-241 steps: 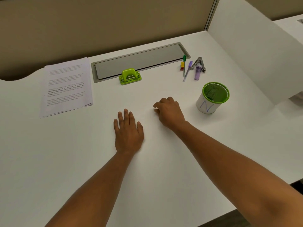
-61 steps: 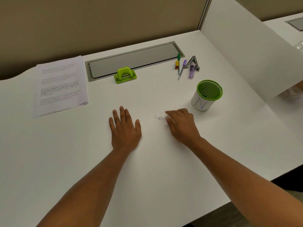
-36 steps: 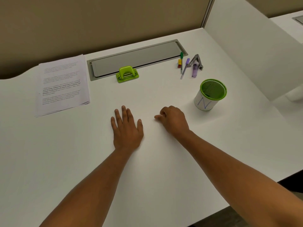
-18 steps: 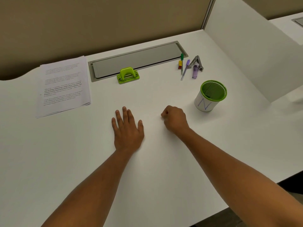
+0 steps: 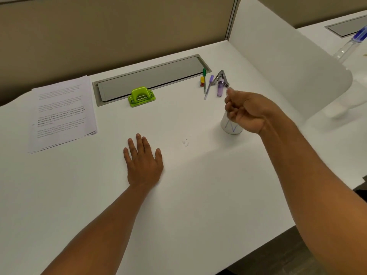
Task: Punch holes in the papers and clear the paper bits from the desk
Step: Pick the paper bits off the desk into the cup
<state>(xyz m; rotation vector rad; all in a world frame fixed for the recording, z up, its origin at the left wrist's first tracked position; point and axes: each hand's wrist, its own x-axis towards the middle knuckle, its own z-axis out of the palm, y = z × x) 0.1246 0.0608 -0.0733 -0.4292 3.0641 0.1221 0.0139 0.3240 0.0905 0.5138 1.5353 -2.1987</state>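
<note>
Right hand (image 5: 245,113) had lifted off bench (image 5: 198,195) to above cup (image 5: 231,127), fingers curled, contents unseen. Left hand (image 5: 144,162) lay flat, unclenched. Few bits (image 5: 185,142) remained; papers (image 5: 62,114) stacked left, punch (image 5: 141,96) idle.

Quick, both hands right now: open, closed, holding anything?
Left hand: open, flat on the desk.
Right hand: raised over the cup, fingers curled; whether it holds paper bits cannot be told.

Papers (image 5: 63,114) at bench (image 5: 198,195) left; hole punch (image 5: 141,96) right of them, before cable tray (image 5: 151,76); pens (image 5: 207,86) farther right; cup (image 5: 231,127) nearer; paper bits (image 5: 185,143) centre.
</note>
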